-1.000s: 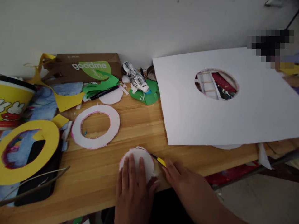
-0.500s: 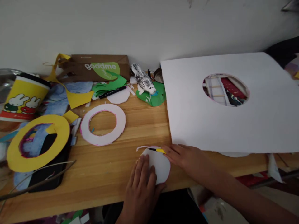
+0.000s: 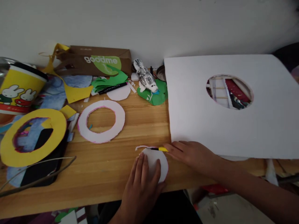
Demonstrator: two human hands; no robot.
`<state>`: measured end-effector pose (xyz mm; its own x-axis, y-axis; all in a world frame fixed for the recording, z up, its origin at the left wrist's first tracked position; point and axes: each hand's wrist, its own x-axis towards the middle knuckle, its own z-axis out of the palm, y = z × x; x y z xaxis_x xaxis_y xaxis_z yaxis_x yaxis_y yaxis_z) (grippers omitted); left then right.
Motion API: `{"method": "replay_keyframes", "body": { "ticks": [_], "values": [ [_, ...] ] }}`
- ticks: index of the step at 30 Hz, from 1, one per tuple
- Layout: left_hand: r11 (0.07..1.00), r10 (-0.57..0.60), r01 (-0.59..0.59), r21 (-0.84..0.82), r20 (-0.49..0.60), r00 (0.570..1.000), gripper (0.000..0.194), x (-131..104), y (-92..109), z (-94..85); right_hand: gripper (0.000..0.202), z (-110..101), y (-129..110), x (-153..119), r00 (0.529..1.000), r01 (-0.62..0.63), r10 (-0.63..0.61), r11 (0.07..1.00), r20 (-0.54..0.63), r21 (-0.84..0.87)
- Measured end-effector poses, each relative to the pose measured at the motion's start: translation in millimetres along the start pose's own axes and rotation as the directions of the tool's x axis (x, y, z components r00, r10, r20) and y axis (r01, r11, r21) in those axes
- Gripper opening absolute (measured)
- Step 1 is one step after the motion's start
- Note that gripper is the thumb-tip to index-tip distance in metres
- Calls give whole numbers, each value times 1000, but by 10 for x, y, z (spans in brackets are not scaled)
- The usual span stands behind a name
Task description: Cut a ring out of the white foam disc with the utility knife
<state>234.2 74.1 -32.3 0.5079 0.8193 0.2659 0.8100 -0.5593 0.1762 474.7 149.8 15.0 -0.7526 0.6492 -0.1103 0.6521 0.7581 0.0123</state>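
A white disc [image 3: 151, 160], foam board or thick card by its look, lies near the table's front edge. My left hand [image 3: 141, 186] rests flat on it, fingers spread, pressing its left and lower part. In my right hand [image 3: 189, 154] is a yellow-and-black craft knife [image 3: 163, 149], its dark blade pointing left along the disc's top edge. A thin, pink-edged strip [image 3: 141, 147] curls away from the rim by the blade tip. My fingers hide part of the knife's handle.
Left of the disc lie a white ring [image 3: 120, 121] and a yellow ring [image 3: 57, 124]. A large white board [image 3: 198, 130] with an oval hole covers the right. Behind are a brown bag [image 3: 77, 56], black marker [image 3: 113, 88] and painted figure [image 3: 145, 76]; a yellow cup [image 3: 21, 81] stands left.
The view has shifted slightly. The knife has moved a little to the right relative to the disc, and my left hand's forefinger and thumb have spread a bit wider.
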Motion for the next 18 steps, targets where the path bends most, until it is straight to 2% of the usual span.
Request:
{"method": "replay_keyframes", "body": {
  "ticks": [5, 11, 18],
  "values": [
    [996, 62, -62, 68, 7, 998, 48, 35, -6, -59, 48, -1, 7, -58, 999, -29, 29, 1000, 40, 6],
    [997, 55, -55, 62, -7, 998, 47, 50, -16, -61, 56, -53, -80, -216, 990, -99, 94, 994, 105, 51],
    [998, 52, -52, 20, 18, 998, 52, 20, -30, -30, 65, -24, -118, -467, 988, -131, 129, 991, 83, 19]
  ]
}}
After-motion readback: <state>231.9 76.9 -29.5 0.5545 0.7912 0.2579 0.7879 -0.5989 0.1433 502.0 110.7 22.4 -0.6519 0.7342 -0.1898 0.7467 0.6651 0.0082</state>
